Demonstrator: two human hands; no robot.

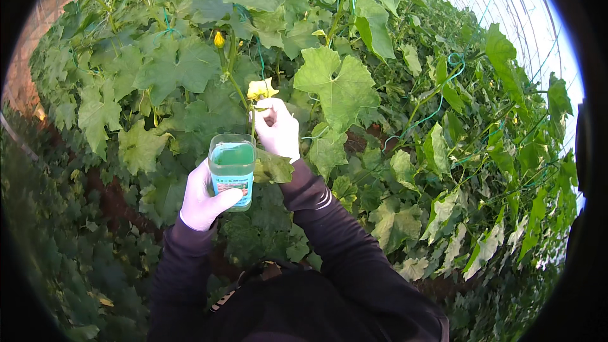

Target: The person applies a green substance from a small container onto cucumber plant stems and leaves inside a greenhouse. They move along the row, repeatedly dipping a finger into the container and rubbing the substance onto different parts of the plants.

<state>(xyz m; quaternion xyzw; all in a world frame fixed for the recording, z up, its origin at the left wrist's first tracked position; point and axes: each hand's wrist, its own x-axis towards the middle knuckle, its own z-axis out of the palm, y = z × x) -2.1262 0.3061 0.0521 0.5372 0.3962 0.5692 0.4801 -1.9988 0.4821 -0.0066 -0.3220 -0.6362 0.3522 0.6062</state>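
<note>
My left hand [209, 199], in a thin pale glove, grips a clear plastic cup [232, 164] with a blue printed label and greenish liquid inside. Just up and to the right, my gloved right hand [278, 128] has thumb and fingers pinched together right below an open yellow flower [262, 89] on a climbing vine. What exactly lies between the fingertips is too small to tell. A green stem [240, 86] runs down beside those fingers, behind the cup. A closed yellow bud [219, 39] stands higher up on the left.
Dense broad-leaved vines surround both hands, with a large leaf [336, 86] right of the flower and another leaf [273, 167] by my right wrist. Green twine [444, 97] supports stems at the right. Greenhouse hoops [517, 4] arch at the upper right.
</note>
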